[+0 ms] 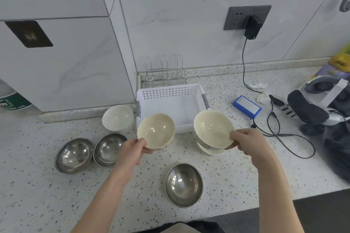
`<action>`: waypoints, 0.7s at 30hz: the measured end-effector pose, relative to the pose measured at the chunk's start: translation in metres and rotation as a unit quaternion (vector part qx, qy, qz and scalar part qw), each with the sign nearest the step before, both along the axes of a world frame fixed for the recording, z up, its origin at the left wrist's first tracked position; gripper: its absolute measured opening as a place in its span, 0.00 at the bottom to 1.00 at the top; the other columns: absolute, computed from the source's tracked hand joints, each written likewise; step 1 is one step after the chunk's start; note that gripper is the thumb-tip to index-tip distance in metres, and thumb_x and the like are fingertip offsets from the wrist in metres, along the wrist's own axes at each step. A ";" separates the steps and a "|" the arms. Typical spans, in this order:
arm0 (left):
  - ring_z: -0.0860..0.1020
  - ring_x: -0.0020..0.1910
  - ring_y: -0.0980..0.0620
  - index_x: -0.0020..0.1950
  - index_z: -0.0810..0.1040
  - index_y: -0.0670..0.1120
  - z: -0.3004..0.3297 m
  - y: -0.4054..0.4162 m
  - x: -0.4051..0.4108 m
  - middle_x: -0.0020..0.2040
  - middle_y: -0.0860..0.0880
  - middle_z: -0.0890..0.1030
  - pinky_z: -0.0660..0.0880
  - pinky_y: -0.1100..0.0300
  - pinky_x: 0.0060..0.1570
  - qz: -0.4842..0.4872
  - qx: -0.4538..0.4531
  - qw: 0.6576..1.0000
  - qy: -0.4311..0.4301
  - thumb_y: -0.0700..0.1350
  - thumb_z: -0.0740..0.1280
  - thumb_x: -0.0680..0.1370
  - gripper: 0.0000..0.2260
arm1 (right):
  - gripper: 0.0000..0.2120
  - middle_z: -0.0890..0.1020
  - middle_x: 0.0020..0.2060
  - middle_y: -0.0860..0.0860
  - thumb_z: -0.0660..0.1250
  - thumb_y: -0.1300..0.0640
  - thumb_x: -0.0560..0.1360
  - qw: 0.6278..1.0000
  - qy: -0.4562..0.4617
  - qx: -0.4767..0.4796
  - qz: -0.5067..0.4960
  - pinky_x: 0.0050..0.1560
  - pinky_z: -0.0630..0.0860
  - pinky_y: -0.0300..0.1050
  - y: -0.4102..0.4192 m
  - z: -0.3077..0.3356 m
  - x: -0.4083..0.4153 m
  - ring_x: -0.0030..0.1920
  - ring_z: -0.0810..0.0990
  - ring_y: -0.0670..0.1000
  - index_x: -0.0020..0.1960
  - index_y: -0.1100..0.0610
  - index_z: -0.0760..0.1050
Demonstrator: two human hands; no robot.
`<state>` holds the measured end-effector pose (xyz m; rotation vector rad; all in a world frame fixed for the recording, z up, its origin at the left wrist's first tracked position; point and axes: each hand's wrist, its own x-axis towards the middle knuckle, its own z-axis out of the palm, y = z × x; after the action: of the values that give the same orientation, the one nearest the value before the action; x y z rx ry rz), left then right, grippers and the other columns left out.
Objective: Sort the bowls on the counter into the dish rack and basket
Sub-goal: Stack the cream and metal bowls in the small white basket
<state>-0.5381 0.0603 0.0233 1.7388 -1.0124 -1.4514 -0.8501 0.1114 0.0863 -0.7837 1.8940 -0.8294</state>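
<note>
A single head-worn wide-angle camera is looking forward and steeply down from close above the counter (227,166), facing the tiled wall (180,24); both forearms are reaching in from the bottom edge, lines bowing towards the edges

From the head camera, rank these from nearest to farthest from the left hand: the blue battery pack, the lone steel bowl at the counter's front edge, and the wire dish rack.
Measured from the left hand:
1. Lone steel bowl, just to its right, at the counter's front edge.
2. Wire dish rack, straight back against the wall, behind the white basket.
3. Blue battery pack, far right, beyond the right hand.
</note>
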 end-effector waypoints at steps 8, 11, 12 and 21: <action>0.61 0.20 0.58 0.47 0.80 0.42 0.009 -0.025 0.020 0.34 0.45 0.85 0.60 0.63 0.23 0.076 -0.011 0.997 -0.011 0.40 0.63 0.77 0.07 | 0.10 0.83 0.26 0.56 0.65 0.62 0.68 0.997 -0.015 -0.074 -0.014 0.27 0.64 0.37 -0.106 -0.020 0.051 0.19 0.66 0.41 0.34 0.68 0.79; 0.59 0.20 0.57 0.48 0.80 0.40 0.008 -0.032 0.026 0.34 0.45 0.85 0.57 0.66 0.19 0.095 -0.003 0.995 0.004 0.40 0.63 0.77 0.07 | 0.10 0.83 0.25 0.55 0.64 0.60 0.67 0.999 -0.017 -0.044 0.009 0.26 0.64 0.37 -0.141 -0.035 0.069 0.21 0.66 0.43 0.33 0.66 0.79; 0.59 0.20 0.57 0.48 0.80 0.39 0.008 -0.034 0.027 0.34 0.45 0.85 0.57 0.66 0.18 0.102 -0.001 0.995 0.005 0.40 0.63 0.77 0.08 | 0.11 0.83 0.25 0.55 0.63 0.59 0.66 0.999 -0.017 -0.033 0.022 0.27 0.66 0.37 -0.151 -0.040 0.075 0.23 0.67 0.45 0.34 0.67 0.79; 0.59 0.24 0.57 0.49 0.79 0.37 0.010 -0.046 0.030 0.41 0.38 0.85 0.58 0.67 0.18 0.164 0.026 0.985 0.050 0.38 0.63 0.77 0.07 | 0.11 0.83 0.25 0.54 0.64 0.57 0.67 0.994 0.011 0.024 0.103 0.34 0.72 0.42 -0.204 -0.086 0.114 0.32 0.77 0.51 0.35 0.64 0.78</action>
<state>-0.5084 0.0143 0.0334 1.7526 -0.6064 -1.3462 -0.7359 -0.0922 0.0006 -0.9439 1.8084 -0.6479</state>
